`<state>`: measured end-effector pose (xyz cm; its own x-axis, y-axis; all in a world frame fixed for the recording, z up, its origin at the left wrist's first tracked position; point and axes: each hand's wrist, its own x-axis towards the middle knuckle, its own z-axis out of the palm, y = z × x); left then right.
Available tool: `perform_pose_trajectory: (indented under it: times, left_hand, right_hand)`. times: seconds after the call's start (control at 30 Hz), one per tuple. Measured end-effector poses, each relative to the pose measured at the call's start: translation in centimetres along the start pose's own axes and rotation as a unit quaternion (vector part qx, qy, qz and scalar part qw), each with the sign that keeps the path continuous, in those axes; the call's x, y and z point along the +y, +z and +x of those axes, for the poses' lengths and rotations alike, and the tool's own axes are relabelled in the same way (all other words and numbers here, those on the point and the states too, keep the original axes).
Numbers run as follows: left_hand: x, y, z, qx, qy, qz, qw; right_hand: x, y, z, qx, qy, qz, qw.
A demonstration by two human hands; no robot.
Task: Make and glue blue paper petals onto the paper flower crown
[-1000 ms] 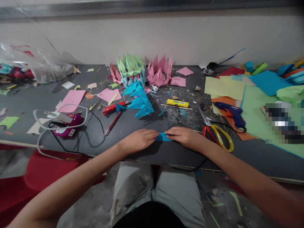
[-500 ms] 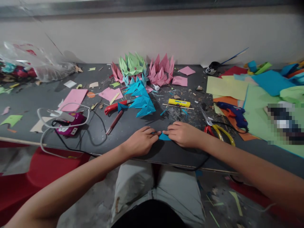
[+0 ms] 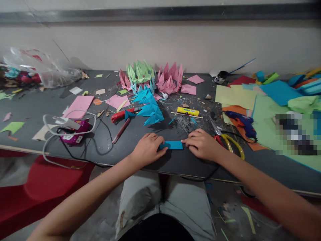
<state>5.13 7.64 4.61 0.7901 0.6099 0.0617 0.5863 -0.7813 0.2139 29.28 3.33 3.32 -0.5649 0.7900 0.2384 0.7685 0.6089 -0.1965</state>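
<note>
A folded blue paper strip (image 3: pixel 174 145) lies lengthwise on the dark table near its front edge. My left hand (image 3: pixel 149 149) is closed on the strip's left end, thumb in front and fingers behind, hiding that end. At the right end, the fingertips of my right hand (image 3: pixel 202 144) touch the upper corner, with the fingers bent and close together. Beyond my hands are folded blue paper pieces (image 3: pixel 151 112), joined in a spiky row. Scissors (image 3: pixel 228 139) with yellow and red handles lie just beside my right hand.
Pink paper crowns (image 3: pixel 170 82) and a green one (image 3: pixel 140 72) stand by the wall. A yellow glue stick (image 3: pixel 187 111), a red-handled cutter (image 3: pixel 122 114), a blue glue gun (image 3: pixel 242 122) and a corded purple power box (image 3: pixel 75 132) lie around. Coloured sheets (image 3: pixel 234 96) cover the right side.
My right hand has moved right, away from my left hand. More of the blue paper shows between them, now as a flat, long strip.
</note>
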Motion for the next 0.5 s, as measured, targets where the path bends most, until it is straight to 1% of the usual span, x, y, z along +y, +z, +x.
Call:
perform_pose_trajectory:
  times: [0.1, 0.23, 0.3, 0.4, 0.5]
  left_hand:
    - [0.8, 0.4, 1.4, -0.009, -0.017, 0.005, 1.0]
    - [0.4, 0.0, 2.8, -0.048, -0.071, -0.082, 0.993]
    - [0.0, -0.3, 3.1, -0.058, -0.07, -0.114, 0.989]
    - [-0.3, -0.2, 3.0, -0.042, -0.052, -0.13, 0.989]
    - [-0.1, 0.2, 2.5, -0.011, -0.039, -0.152, 0.988]
  right_hand:
    - [-1.5, 0.6, 1.4, 0.002, 0.095, 0.012, 0.995]
    - [-2.7, 1.5, 2.9, -0.03, 0.14, 0.056, 0.988]
    - [-2.8, 1.7, 3.1, -0.037, 0.16, 0.086, 0.983]
    - [-2.7, 1.6, 3.0, -0.034, 0.18, 0.126, 0.975]
    - [-2.8, 1.5, 2.6, -0.017, 0.176, 0.158, 0.972]
